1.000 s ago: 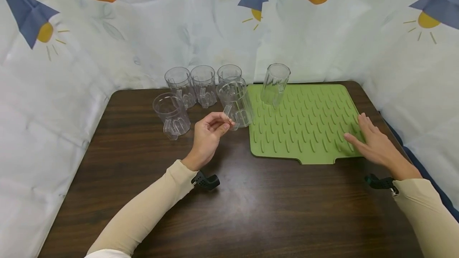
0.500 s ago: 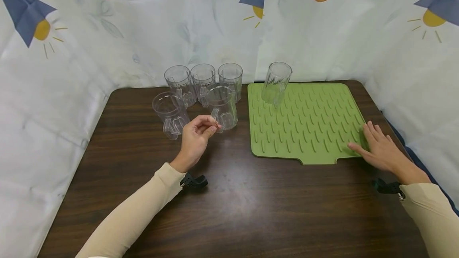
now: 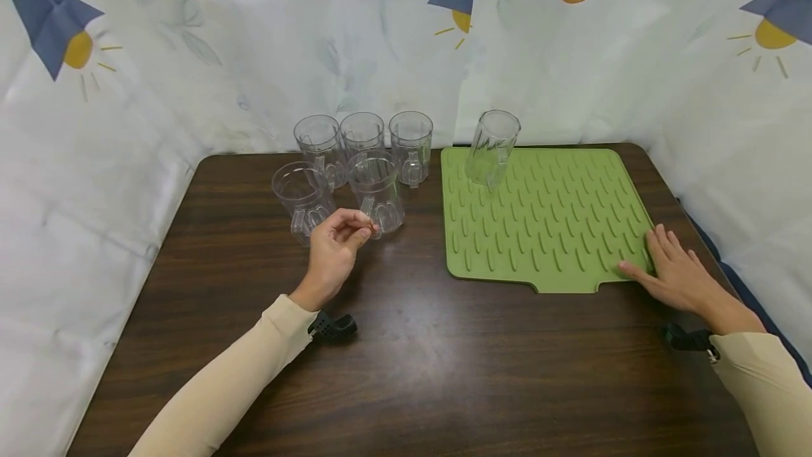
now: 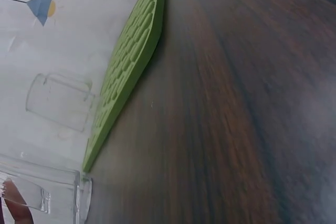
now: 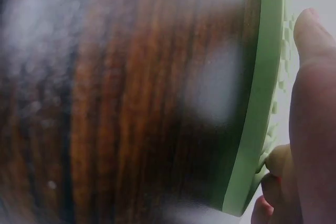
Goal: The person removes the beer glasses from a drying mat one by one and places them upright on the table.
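My left hand (image 3: 333,254) pinches the handle of a clear mug (image 3: 384,192), which stands upright in front of the row of mugs. In the left wrist view, that mug (image 4: 58,190) shows at the lower left with a fingertip behind its clear wall. I cannot tell whether its base touches the table. My right hand (image 3: 681,279) rests with spread fingers on the near right corner of a green ribbed mat (image 3: 545,231). The right wrist view shows the thumb and fingers along the edge of the mat (image 5: 257,103).
One clear mug (image 3: 493,147) stands at the mat's back left. Three clear mugs, including the right one (image 3: 411,147), line the table's back. Another mug (image 3: 303,196) stands left of the held one. A patterned white sheet (image 3: 285,55) hangs behind the dark wooden table (image 3: 444,372).
My left hand has moved the mug left, from beside the mat's left edge toward the other mugs. My right hand has shifted slightly right and nearer along the mat's corner.
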A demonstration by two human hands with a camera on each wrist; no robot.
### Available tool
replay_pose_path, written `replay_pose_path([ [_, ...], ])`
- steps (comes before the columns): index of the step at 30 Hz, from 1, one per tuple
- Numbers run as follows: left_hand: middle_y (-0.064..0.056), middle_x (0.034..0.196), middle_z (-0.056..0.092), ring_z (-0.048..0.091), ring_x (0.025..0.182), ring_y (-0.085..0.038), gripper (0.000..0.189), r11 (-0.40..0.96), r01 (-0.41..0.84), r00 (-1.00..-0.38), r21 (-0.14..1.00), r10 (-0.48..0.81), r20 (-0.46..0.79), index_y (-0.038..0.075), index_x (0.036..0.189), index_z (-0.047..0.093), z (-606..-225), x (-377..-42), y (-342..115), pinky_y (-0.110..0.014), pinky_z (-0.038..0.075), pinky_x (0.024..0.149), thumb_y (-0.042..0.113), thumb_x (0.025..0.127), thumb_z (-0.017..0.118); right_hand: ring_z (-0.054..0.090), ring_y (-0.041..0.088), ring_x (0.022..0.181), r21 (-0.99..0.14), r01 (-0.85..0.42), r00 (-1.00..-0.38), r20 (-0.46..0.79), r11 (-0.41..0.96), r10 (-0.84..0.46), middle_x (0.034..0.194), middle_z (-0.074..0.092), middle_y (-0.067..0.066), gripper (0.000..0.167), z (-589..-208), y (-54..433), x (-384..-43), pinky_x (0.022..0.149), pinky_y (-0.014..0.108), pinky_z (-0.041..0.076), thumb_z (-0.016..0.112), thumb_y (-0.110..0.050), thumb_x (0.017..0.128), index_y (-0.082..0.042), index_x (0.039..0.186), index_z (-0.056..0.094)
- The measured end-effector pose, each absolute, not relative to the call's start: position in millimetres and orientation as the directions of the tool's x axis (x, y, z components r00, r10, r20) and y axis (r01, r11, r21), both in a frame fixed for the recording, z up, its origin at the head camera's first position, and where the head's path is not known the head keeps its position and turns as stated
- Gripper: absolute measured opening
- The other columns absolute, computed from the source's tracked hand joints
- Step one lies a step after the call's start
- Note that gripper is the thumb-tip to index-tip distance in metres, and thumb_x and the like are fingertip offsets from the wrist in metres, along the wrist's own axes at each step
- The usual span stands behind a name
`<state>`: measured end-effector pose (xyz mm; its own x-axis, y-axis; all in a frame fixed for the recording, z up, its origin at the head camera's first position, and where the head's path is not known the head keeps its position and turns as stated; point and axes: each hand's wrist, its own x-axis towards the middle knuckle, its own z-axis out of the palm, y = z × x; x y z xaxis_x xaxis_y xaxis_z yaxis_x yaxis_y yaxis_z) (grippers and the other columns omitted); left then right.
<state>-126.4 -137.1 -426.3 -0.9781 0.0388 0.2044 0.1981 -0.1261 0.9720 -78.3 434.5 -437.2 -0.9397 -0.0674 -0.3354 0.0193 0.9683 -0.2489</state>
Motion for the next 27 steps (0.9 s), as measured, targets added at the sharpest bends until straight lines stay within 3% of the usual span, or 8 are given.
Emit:
replay_pose_path([
  [21,-0.002,0.096,0.071,0.074,0.088,-0.002,0.015,0.013,0.201,-0.979,0.979,-0.038,0.201,-0.015,0.104,0.061,-436.0,-120.6,-154.6,-0.017,0.062,0.083,-0.018,0.09,0.066,-0.011,0.06,0.153,-0.244,0.005,-0.952,-0.297,0.97,-0.07,0.162,-0.019,0.041,0.102,-443.7,441.8,-71.5,0.115,0.084,0.006,0.044,-0.057,0.106,0.01,0.159,-0.012],
  [27,0.006,0.094,0.071,0.074,0.088,-0.002,0.015,0.049,0.194,-0.98,0.98,-0.043,0.196,-0.013,0.105,0.062,-438.4,-120.1,-156.5,-0.016,0.061,0.083,-0.016,0.091,0.066,-0.012,0.059,0.153,-0.25,0.002,-0.952,-0.298,0.968,-0.075,0.162,-0.02,0.041,0.103,-445.5,442.4,-72.8,0.116,0.083,0.004,0.045,-0.058,0.106,0.01,0.159,-0.013],
])
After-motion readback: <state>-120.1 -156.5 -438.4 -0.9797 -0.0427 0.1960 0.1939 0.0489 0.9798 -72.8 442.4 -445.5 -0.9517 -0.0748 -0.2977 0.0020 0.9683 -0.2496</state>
